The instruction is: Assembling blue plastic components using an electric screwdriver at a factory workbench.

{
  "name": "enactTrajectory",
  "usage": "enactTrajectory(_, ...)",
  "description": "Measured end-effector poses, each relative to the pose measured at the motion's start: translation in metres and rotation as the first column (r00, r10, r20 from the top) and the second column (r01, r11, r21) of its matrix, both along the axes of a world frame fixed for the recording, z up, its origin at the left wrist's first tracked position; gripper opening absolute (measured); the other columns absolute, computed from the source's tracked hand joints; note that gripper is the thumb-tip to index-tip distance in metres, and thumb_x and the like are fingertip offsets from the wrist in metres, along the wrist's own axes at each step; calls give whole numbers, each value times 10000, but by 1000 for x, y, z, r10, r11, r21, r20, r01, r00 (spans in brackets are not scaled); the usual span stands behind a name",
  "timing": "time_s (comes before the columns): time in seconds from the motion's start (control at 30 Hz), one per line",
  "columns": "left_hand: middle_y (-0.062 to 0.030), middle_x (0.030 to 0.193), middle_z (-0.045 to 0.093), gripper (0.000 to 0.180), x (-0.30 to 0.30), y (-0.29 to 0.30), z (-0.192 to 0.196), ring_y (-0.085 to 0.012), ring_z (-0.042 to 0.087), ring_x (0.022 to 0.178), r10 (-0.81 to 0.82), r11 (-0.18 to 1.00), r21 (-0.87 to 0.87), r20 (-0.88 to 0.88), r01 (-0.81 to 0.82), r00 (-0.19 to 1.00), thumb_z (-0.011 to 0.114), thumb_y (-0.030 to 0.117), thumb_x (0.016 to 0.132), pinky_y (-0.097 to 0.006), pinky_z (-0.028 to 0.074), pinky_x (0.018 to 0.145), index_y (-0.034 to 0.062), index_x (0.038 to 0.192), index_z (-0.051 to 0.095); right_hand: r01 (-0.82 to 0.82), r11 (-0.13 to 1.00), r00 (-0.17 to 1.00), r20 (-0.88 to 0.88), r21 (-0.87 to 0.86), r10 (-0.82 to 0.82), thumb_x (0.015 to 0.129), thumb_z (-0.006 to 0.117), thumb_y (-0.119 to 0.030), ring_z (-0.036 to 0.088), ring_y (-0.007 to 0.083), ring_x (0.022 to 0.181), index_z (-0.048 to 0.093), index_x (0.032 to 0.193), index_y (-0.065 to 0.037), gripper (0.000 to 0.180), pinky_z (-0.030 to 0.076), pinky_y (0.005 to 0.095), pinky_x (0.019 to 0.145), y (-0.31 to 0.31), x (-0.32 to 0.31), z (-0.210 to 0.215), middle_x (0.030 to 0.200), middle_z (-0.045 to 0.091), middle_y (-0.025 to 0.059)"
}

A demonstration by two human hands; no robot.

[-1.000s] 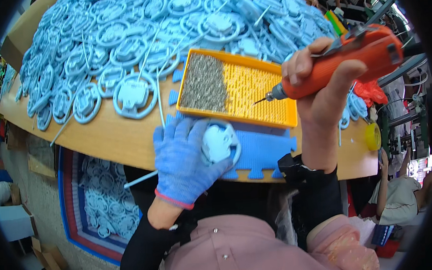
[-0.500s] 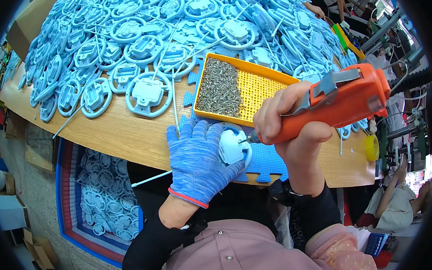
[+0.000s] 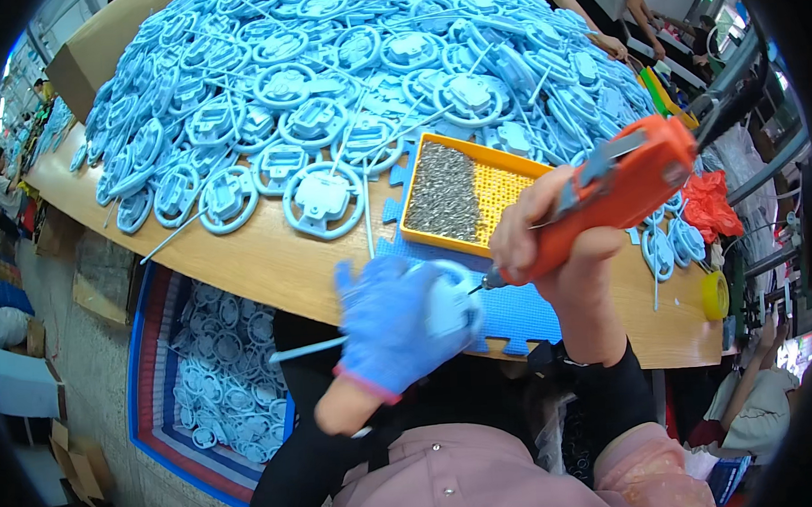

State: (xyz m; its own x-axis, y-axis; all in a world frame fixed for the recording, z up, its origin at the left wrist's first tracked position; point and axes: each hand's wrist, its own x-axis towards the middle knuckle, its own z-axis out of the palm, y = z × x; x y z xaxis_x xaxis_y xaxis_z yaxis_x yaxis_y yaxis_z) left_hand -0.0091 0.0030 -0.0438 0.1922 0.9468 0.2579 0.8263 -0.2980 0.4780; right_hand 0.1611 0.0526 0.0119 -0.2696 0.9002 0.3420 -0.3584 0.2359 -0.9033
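Observation:
My left hand [image 3: 387, 323], in a blue knitted glove and smeared by motion, grips a round light-blue plastic part [image 3: 455, 304] by its left side. A thin rod [image 3: 308, 350] sticks out to the left from beneath that hand. My bare right hand [image 3: 568, 277] is wrapped round an orange electric screwdriver [image 3: 614, 201], whose bit points left at the part's right side; whether it touches, I cannot tell. Under the part lies a blue foam mat [image 3: 519, 314]. Just behind the hands sits a yellow tray [image 3: 511, 163] with small metal screws [image 3: 441, 192] heaped in its left half.
A large pile of similar blue parts [image 3: 324, 83] covers the back of the wooden table [image 3: 269, 265]. A striped bin [image 3: 152, 395] below left holds more. To the right are yellow tape [image 3: 715, 295] and a red plastic bag [image 3: 711, 205]. Other people work at the back right.
My left hand has moved with the part, which now looks tilted and lifted off the mat. The screwdriver's bit has stayed close to the part. The whole view has shifted slightly.

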Motion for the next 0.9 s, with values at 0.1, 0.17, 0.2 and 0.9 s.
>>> enactTrajectory(0.1,-52,759,570,417,-49,-33,21,-247,571,773,103,975,192,64,-114,993,811,366,554,-386,411,762,123,836,620,167,966,983,-115,198,-146,728,687,-622,535,153,524,501,956,-32,659,440,263,479,15,35,12,632,551,65)
enactTrajectory(0.17,-100,868,582,534,-91,-47,27,-290,567,811,238,970,55,-50,-235,970,822,258,477,-400,433,752,76,927,599,281,940,954,-163,193,-251,796,672,-534,547,160,554,504,978,-33,558,449,263,512,34,58,1,652,559,67)
enactTrajectory(0.2,-150,1028,565,704,-118,-55,15,-337,541,951,318,948,18,-108,-318,942,824,212,458,-428,430,841,34,1089,567,319,932,940,-181,174,-288,818,667,-500,550,161,563,506,983,-34,520,449,261,517,40,62,-3,659,561,67)
enactTrajectory(0.9,-144,1101,566,721,-101,122,8,-336,523,1024,-285,951,60,-214,304,934,718,23,651,-407,435,897,93,1327,476,340,937,939,-85,79,-334,763,657,-606,520,134,555,490,912,-84,568,427,289,553,59,71,-31,647,534,32)
